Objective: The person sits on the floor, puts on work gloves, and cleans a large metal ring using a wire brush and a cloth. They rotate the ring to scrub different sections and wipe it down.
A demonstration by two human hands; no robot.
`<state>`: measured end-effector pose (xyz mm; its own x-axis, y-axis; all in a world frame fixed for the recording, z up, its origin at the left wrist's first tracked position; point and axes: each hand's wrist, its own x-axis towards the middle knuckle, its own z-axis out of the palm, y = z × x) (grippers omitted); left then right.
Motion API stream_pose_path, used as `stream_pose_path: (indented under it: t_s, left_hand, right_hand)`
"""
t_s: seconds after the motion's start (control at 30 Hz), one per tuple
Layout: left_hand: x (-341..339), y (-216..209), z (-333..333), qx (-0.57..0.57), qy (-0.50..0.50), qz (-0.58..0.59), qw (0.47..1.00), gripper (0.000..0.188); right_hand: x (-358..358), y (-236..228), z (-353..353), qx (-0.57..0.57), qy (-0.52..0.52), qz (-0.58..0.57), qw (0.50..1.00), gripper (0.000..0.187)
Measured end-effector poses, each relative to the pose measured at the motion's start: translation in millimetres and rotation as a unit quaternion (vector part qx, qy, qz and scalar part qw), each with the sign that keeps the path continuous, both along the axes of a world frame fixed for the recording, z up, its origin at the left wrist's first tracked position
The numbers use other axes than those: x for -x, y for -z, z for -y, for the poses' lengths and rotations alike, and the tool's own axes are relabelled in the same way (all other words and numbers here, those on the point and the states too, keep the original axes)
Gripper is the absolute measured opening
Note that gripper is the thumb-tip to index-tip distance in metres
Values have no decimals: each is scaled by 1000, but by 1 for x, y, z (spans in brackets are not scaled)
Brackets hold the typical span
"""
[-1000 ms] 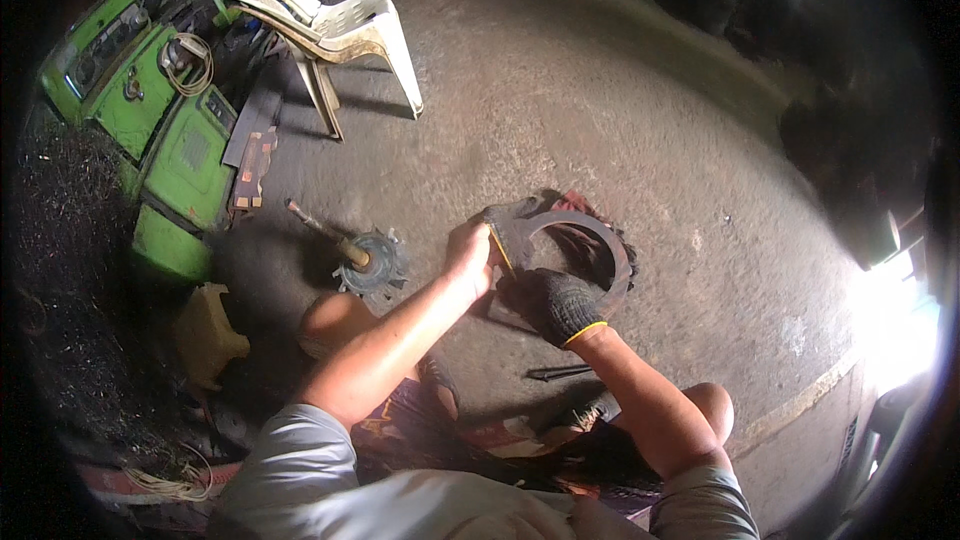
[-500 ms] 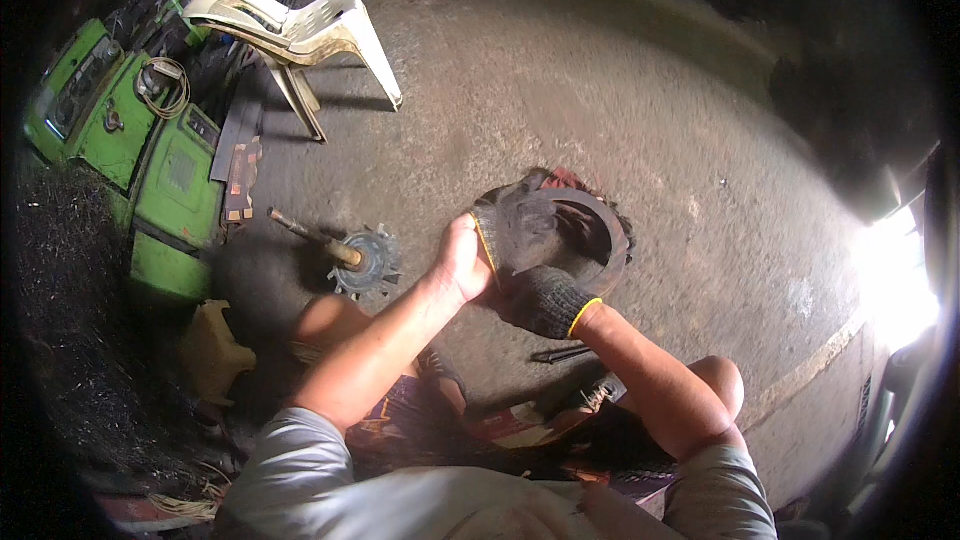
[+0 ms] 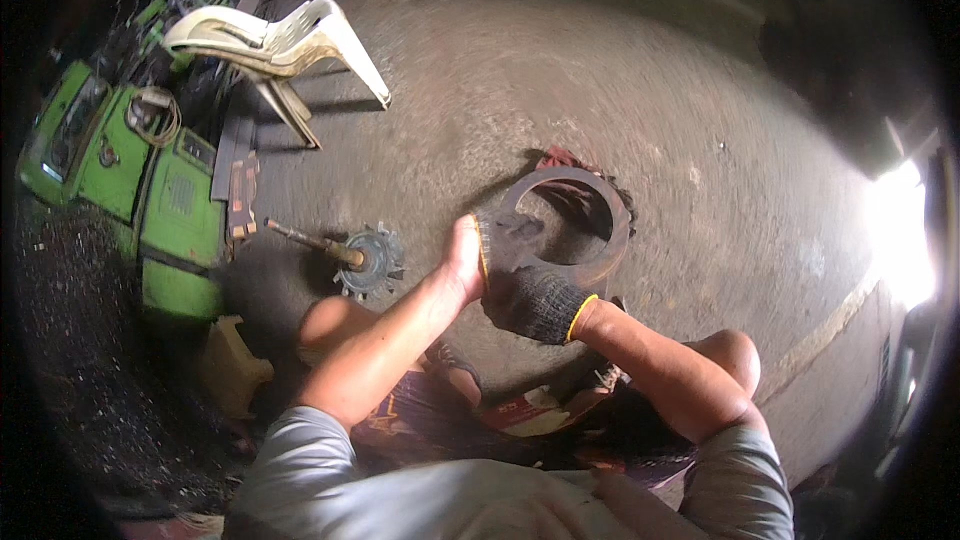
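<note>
Head view, looking down on a grey concrete floor [image 3: 640, 70], wide and bare ahead and to the right. Along the left edge: green machine housing [image 3: 150, 190] and tipped white plastic chairs [image 3: 280, 40]. Just left of the hands, a toothed sprocket on a shaft [image 3: 365, 262], lying flat. At centre, a dark metal ring disc [image 3: 585, 230], held tilted above the floor. Bare left hand [image 3: 462, 265] pressed against its left edge; gloved right hand [image 3: 535, 302] clamped on its lower rim, hands close together. Bent knees below.
</note>
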<state>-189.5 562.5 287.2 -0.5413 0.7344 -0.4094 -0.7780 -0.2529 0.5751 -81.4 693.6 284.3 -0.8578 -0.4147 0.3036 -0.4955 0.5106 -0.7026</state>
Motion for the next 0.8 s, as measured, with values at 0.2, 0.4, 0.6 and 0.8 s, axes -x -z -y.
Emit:
stream_pose_path:
  t_s: [0.2,0.4,0.6,0.8]
  left_hand:
    - [12,6,-4,-54,-109,0,993,51]
    - [-15,10,-4,-194,122,-48,972,64]
    - [2,40,-19,-21,142,-403,904,58]
    - [12,40,-20,-3,122,-438,890,62]
  right_hand:
    - [4,3,12,-113,-2,-14,993,22]
    - [-19,0,10,-4,-3,30,1000,26]
    - [-38,-29,2,-21,56,191,980,32]
    - [-33,-32,2,-84,68,-46,993,24]
